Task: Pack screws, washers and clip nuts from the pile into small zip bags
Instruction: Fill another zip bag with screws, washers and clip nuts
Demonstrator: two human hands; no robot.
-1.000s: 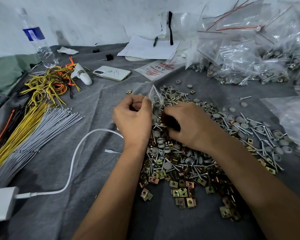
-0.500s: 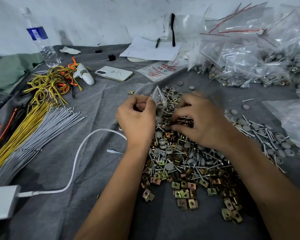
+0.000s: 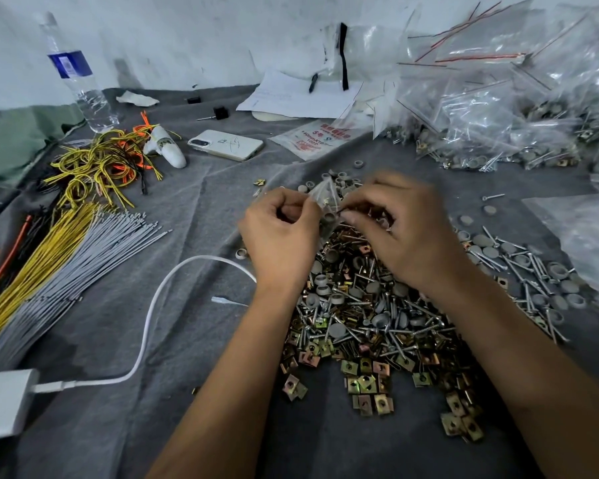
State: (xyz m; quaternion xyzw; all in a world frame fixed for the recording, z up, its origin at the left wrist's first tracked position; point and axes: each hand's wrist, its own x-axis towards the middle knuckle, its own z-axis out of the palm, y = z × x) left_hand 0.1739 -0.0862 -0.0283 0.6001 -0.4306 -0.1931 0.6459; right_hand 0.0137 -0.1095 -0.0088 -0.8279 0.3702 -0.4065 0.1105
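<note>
Our right hand (image 3: 402, 229) has lifted off the pile (image 3: 370, 316), pinching a screw at the small zip bag (image 3: 325, 202) gripped by our left hand (image 3: 281, 233); loading continues.

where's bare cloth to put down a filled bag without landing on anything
Bare grey cloth lies between the grey wire bundle and the left hand, bordered by the white cable in front and the phone behind. More shows between the forearms, nearer than the clip nuts. It is crowded under both hands, across the pile, and far right among the filled bags.
</note>
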